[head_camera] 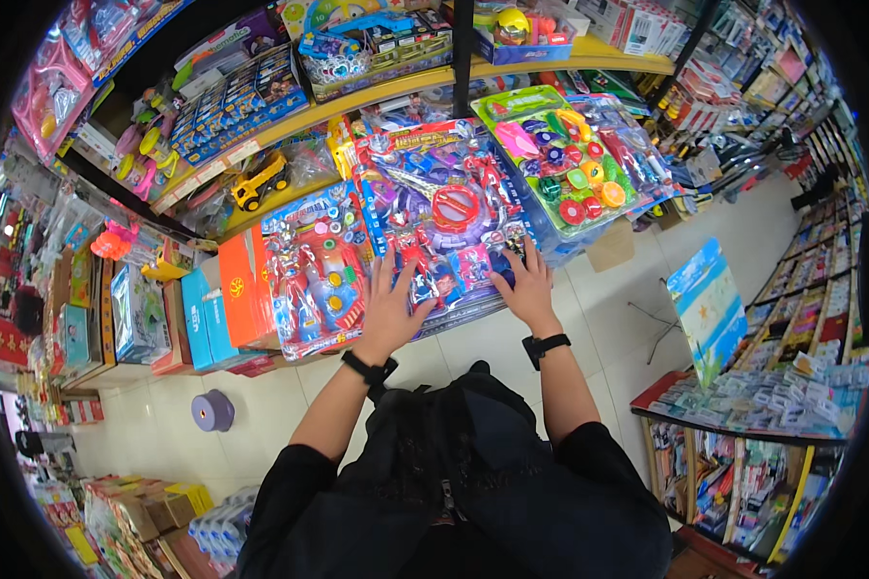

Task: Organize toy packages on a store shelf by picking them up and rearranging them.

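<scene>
A large blister-packed toy set (452,210) with red robot figures and a round red piece lies flat in front of me. My left hand (393,300) rests with spread fingers on its lower left edge, beside a second toy pack (315,264) with red figures and yellow round parts. On the lower right part of the large set lies my right hand (525,282), fingers apart. To the right of it is a green-backed pack of toy fruit and vegetables (568,159). Both my wrists wear black bands.
Shelves with a yellow edge (376,93) hold boxed toys behind the packs; a yellow toy truck (261,181) sits on the lower one. Orange (242,289) and blue cartons (203,318) stand at left. A purple stool (213,410) is on the floor, a beach-picture board (706,304) at right.
</scene>
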`<state>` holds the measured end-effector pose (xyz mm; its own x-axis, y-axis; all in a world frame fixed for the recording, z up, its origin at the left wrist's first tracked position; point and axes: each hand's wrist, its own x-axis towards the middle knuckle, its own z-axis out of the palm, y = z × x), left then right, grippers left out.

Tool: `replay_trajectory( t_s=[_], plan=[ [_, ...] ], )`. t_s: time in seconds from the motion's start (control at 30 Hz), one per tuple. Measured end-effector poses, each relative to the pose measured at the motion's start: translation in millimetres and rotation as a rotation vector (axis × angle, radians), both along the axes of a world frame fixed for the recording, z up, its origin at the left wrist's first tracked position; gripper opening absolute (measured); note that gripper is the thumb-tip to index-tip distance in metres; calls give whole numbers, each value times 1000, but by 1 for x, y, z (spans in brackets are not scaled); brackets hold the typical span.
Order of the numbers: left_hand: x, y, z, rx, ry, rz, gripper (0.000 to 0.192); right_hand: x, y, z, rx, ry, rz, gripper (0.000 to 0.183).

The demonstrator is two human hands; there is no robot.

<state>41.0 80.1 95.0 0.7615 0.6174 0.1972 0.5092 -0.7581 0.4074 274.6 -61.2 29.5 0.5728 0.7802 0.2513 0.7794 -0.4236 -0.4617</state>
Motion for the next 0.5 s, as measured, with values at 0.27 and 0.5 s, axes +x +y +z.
replay_trajectory(
  t_s=[0.27, 0.5],
  plan=[
    [27, -34, -51, -85, 65, 265, 68, 6, -18, -2, 77, -31, 152, 54],
    [52, -54, -37, -196, 49, 196, 65, 25, -44, 9, -2, -82, 101, 56]
  ],
)
